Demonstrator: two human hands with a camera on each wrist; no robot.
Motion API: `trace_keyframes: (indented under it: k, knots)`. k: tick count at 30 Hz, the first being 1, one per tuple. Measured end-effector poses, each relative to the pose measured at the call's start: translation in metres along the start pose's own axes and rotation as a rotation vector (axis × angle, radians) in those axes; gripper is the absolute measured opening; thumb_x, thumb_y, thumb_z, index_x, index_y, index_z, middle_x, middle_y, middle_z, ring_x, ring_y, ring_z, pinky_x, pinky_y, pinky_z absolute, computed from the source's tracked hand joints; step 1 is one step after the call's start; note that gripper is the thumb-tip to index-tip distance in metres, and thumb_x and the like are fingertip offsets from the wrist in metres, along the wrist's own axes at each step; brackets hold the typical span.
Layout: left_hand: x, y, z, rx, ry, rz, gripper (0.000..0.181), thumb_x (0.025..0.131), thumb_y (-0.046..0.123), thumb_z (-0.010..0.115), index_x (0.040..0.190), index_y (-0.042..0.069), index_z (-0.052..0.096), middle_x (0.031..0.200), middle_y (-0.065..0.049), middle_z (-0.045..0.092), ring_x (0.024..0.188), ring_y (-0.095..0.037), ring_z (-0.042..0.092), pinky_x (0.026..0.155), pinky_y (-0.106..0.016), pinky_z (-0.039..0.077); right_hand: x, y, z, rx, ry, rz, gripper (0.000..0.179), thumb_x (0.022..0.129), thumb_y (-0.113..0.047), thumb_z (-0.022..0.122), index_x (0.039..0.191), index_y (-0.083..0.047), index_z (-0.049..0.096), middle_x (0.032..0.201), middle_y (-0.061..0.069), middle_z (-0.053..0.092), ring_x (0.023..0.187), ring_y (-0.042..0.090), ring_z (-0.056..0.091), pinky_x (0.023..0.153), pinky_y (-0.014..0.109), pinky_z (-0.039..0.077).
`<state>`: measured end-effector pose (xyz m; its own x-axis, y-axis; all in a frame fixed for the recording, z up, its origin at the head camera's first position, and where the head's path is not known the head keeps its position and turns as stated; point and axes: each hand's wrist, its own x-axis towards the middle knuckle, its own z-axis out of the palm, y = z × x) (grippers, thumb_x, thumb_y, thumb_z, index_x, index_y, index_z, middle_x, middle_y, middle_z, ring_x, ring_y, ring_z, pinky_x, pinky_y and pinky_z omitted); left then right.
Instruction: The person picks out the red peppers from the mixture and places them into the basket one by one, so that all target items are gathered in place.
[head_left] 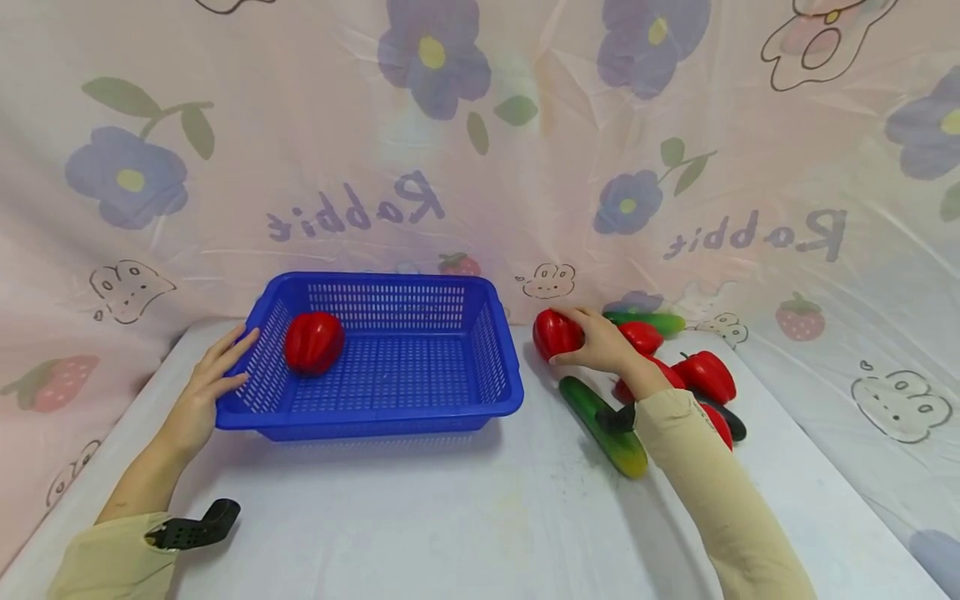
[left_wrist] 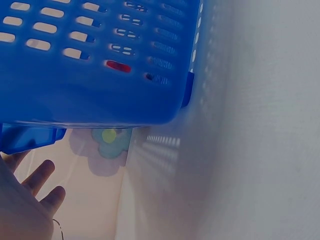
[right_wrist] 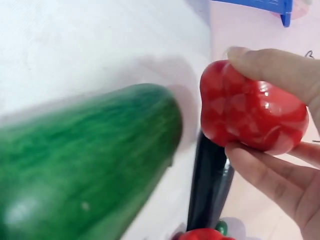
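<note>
A red bell pepper [head_left: 557, 335] is in my right hand [head_left: 603, 343], pinched between thumb and fingers a little right of the basket. The right wrist view shows the same bell pepper [right_wrist: 250, 107] gripped from the side. My left hand [head_left: 197, 404] rests along the left rim of a blue plastic basket [head_left: 375, 414], its fingers extended. Inside that basket, toward the left, lies another red bell pepper [head_left: 313, 342]. Just below my right hand, a green cucumber [head_left: 600, 425] lies on the table, looming large in the right wrist view.
Beyond my right forearm is a pile of several red bell peppers [head_left: 708, 377], with a dark, long vegetable [head_left: 726, 417] among them. Another green cucumber [head_left: 660, 322] lies at the back by the patterned curtain [head_left: 495, 208]. White cloth covers the table [head_left: 420, 517].
</note>
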<state>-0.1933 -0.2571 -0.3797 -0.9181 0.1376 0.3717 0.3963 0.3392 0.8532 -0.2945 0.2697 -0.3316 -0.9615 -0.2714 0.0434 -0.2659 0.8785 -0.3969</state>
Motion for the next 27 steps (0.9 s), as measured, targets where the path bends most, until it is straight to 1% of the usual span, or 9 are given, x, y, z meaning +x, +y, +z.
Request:
trace_keyframes:
  k: [5, 9, 13, 15, 17, 19, 20, 24, 27]
  knots:
    - [0.001, 0.001, -0.002, -0.009, -0.006, -0.002, 0.051, 0.103, 0.01, 0.027, 0.15, 0.028, 0.031, 0.158, 0.013, 0.014, 0.134, 0.003, 0.009, 0.098, -0.014, 0.015, 0.002, -0.006, -0.008, 0.005, 0.02, -0.02, 0.089, 0.072, -0.03, 0.083, 0.148, -0.022, 0.036, 0.144, 0.018, 0.039, 0.127, 0.042, 0.041, 0.089, 0.058, 0.048]
    - [0.001, 0.001, -0.001, -0.014, -0.005, -0.002, 0.051, 0.103, 0.01, 0.027, 0.15, 0.028, 0.031, 0.158, 0.013, 0.014, 0.134, 0.003, 0.01, 0.097, -0.013, 0.016, 0.001, -0.01, -0.013, 0.012, 0.029, -0.012, 0.09, 0.072, -0.028, 0.083, 0.149, -0.023, 0.035, 0.143, 0.018, 0.039, 0.126, 0.042, 0.041, 0.087, 0.057, 0.049]
    - [0.0, 0.0, 0.0, -0.014, -0.007, -0.01, 0.051, 0.103, 0.01, 0.027, 0.151, 0.027, 0.03, 0.158, 0.012, 0.013, 0.136, 0.0, 0.009, 0.099, -0.015, 0.013, 0.001, -0.013, -0.016, 0.021, 0.037, -0.003, 0.091, 0.072, -0.028, 0.083, 0.149, -0.023, 0.034, 0.144, 0.018, 0.037, 0.127, 0.042, 0.041, 0.087, 0.057, 0.049]
    - [0.0, 0.0, 0.0, -0.021, -0.009, -0.013, 0.051, 0.103, 0.011, 0.027, 0.151, 0.027, 0.03, 0.158, 0.011, 0.012, 0.138, -0.003, 0.007, 0.106, -0.021, 0.009, 0.001, -0.014, -0.017, 0.027, 0.043, -0.011, 0.091, 0.072, -0.027, 0.083, 0.149, -0.023, 0.034, 0.144, 0.019, 0.037, 0.127, 0.042, 0.04, 0.087, 0.056, 0.049]
    - [0.0, 0.001, 0.001, -0.023, -0.009, -0.013, 0.051, 0.103, 0.01, 0.027, 0.151, 0.026, 0.03, 0.159, 0.011, 0.012, 0.14, -0.006, 0.006, 0.108, -0.025, 0.007, 0.002, -0.016, -0.019, 0.032, 0.048, -0.025, 0.091, 0.072, -0.026, 0.083, 0.149, -0.023, 0.034, 0.144, 0.02, 0.038, 0.127, 0.043, 0.04, 0.087, 0.056, 0.049]
    - [0.0, 0.001, 0.001, -0.031, -0.011, -0.016, 0.051, 0.103, 0.011, 0.027, 0.151, 0.026, 0.03, 0.159, 0.01, 0.012, 0.142, -0.011, 0.004, 0.111, -0.034, 0.004, 0.003, -0.02, -0.021, 0.036, 0.057, -0.045, 0.091, 0.072, -0.025, 0.084, 0.149, -0.023, 0.034, 0.143, 0.021, 0.038, 0.126, 0.043, 0.041, 0.086, 0.056, 0.05]
    - [0.0, 0.002, 0.001, -0.035, -0.011, -0.02, 0.051, 0.103, 0.011, 0.027, 0.151, 0.026, 0.03, 0.159, 0.009, 0.011, 0.143, -0.013, 0.003, 0.112, -0.039, 0.002, 0.004, -0.021, -0.022, 0.037, 0.061, -0.057, 0.091, 0.072, -0.025, 0.083, 0.149, -0.023, 0.034, 0.143, 0.021, 0.037, 0.125, 0.043, 0.042, 0.086, 0.056, 0.05]
    - [0.0, 0.002, 0.0, -0.041, -0.012, -0.038, 0.051, 0.103, 0.012, 0.026, 0.151, 0.027, 0.028, 0.16, 0.009, 0.009, 0.145, -0.022, 0.0, 0.112, -0.05, -0.001, 0.007, -0.028, -0.026, 0.031, 0.075, -0.084, 0.09, 0.073, -0.025, 0.083, 0.149, -0.021, 0.034, 0.144, 0.022, 0.037, 0.121, 0.043, 0.047, 0.086, 0.055, 0.05]
    - [0.0, 0.002, 0.0, -0.04, -0.011, -0.033, 0.051, 0.103, 0.012, 0.026, 0.151, 0.027, 0.029, 0.16, 0.01, 0.01, 0.144, -0.018, 0.001, 0.112, -0.049, -0.001, 0.01, -0.033, -0.028, 0.024, 0.079, -0.096, 0.09, 0.073, -0.026, 0.083, 0.149, -0.02, 0.035, 0.143, 0.022, 0.037, 0.119, 0.043, 0.048, 0.086, 0.055, 0.05]
